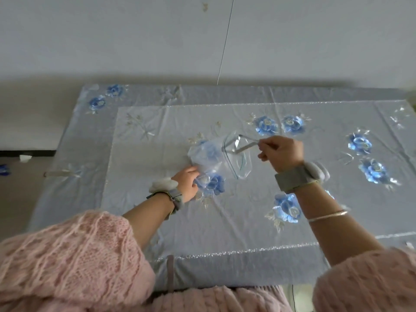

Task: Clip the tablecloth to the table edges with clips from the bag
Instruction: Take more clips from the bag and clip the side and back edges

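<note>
A grey-blue tablecloth (225,221) with embroidered blue flowers covers the table. A clear plastic bag (209,154) lies near the middle of it. My left hand (186,183) grips the bag's lower left part and holds it down on the cloth. My right hand (281,152) pinches the end of a metal clip (238,146), which reaches across the bag's open mouth. One clip (170,273) sits on the near table edge over the cloth. Another clip (60,173) sits on the left edge.
A white wall (135,41) rises right behind the table's far edge. A thin cord (225,41) hangs down the wall. Bare floor (27,131) lies to the left, with a small white scrap (25,157) on it.
</note>
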Tool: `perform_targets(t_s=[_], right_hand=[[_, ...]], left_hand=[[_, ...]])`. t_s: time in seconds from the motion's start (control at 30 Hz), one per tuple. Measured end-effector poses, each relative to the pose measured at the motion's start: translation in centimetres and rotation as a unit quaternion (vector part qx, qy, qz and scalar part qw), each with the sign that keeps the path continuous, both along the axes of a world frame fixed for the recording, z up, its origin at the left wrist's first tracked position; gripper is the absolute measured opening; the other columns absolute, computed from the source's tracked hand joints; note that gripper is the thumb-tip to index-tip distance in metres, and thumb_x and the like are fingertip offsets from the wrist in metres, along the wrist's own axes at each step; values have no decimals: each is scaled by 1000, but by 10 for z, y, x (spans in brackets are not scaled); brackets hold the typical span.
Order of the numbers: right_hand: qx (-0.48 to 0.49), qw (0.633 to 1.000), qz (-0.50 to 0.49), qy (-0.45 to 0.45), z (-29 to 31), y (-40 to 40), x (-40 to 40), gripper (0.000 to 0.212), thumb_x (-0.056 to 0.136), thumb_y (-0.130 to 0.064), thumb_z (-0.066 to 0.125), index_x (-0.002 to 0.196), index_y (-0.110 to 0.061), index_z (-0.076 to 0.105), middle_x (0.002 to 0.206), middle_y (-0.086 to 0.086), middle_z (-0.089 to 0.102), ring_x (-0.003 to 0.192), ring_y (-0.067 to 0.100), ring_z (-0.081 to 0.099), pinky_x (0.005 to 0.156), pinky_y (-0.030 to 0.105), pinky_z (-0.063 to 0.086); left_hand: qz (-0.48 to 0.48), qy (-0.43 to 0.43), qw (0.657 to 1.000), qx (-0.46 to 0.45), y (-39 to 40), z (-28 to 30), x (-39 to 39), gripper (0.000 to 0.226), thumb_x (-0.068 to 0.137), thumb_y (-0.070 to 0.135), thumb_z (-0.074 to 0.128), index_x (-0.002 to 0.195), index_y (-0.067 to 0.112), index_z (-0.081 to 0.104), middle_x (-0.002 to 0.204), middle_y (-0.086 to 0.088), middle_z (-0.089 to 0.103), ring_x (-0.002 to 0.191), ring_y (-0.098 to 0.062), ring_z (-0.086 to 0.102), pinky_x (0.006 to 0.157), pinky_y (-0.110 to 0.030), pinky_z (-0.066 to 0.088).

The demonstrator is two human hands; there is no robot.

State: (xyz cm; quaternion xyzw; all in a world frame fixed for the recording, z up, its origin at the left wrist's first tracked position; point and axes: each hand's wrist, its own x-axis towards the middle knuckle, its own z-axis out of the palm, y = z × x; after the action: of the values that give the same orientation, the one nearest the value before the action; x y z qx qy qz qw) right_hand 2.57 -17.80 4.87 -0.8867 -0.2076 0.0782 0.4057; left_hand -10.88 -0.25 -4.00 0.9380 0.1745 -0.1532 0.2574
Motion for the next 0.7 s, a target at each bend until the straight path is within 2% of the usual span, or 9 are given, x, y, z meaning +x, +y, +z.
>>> perform_targets(t_s=[0.07, 0.2, 0.27, 0.33, 0.4, 0.5, 0.57, 0.63, 0.7], right_hand=[[-5, 1000, 13, 15, -8, -1, -5, 12, 80, 0, 60, 84, 3, 71, 68, 19, 71, 42, -2, 57, 50, 6, 45], [57, 994, -36, 90, -15, -3, -9, 11, 81, 1, 59, 85, 4, 69, 64, 8, 65, 34, -12, 54, 43, -1, 43], [127, 980, -76, 132, -18, -12, -6, 11, 82, 4, 56, 81, 7, 66, 47, 2, 65, 35, -6, 57, 42, 2, 46], [217, 951, -118, 185, -14, -19, -5, 18, 83, 6, 53, 68, 0, 62, 37, -5, 64, 36, 2, 60, 41, 10, 51], [234, 944, -101, 208, -13, -23, -9, 27, 84, 7, 52, 64, -9, 59, 40, -9, 66, 37, 4, 62, 41, 12, 52], [252, 938, -101, 214, -17, -26, -14, 24, 84, 7, 51, 65, -6, 59, 40, -8, 66, 38, 4, 62, 41, 12, 52], [249, 942, -84, 207, -19, -28, -14, 18, 84, 7, 51, 74, -4, 61, 41, -9, 67, 39, 4, 63, 43, 12, 53], [244, 946, -62, 203, -19, -32, -14, 16, 84, 7, 51, 80, -5, 61, 43, -10, 67, 40, 5, 63, 44, 13, 54], [242, 947, -40, 208, -16, -32, -13, 20, 84, 8, 50, 77, -6, 61, 43, -9, 68, 41, 5, 64, 44, 13, 54]], left_hand=[[-5, 4, 1000, -2, 3, 2, -1, 44, 87, 6, 44, 131, 8, 45, 150, -4, 33, 135, -18, 35, 105, -20, 25], [3, 8, 1000, -2, 8, 6, -3, 42, 88, 5, 41, 129, 6, 48, 150, -6, 33, 136, -19, 33, 106, -21, 25], [-2, 17, 1000, -4, 8, 6, -4, 43, 88, 5, 40, 131, 8, 46, 152, -6, 28, 139, -18, 28, 108, -22, 22], [-1, 14, 1000, -1, 9, 7, -4, 42, 88, 5, 40, 130, 8, 47, 151, -7, 31, 138, -18, 29, 107, -22, 22], [23, -10, 1000, -9, 9, 9, -4, 41, 88, 3, 40, 128, 6, 48, 147, -10, 38, 133, -22, 36, 104, -24, 27], [87, -98, 991, -36, 1, 16, -2, 36, 89, 7, 45, 125, 4, 50, 134, -16, 51, 124, -27, 45, 101, -27, 30], [124, -179, 974, -66, -6, 26, 1, 33, 89, 8, 50, 121, 0, 54, 125, -20, 57, 116, -31, 51, 94, -25, 34], [133, -241, 956, -105, -14, 36, 6, 31, 86, 4, 54, 116, -3, 57, 112, -24, 62, 99, -33, 58, 80, -22, 40], [123, -250, 948, -154, -18, 48, 14, 34, 84, 2, 57, 117, 0, 56, 107, -23, 62, 82, -25, 55, 65, -10, 40]])
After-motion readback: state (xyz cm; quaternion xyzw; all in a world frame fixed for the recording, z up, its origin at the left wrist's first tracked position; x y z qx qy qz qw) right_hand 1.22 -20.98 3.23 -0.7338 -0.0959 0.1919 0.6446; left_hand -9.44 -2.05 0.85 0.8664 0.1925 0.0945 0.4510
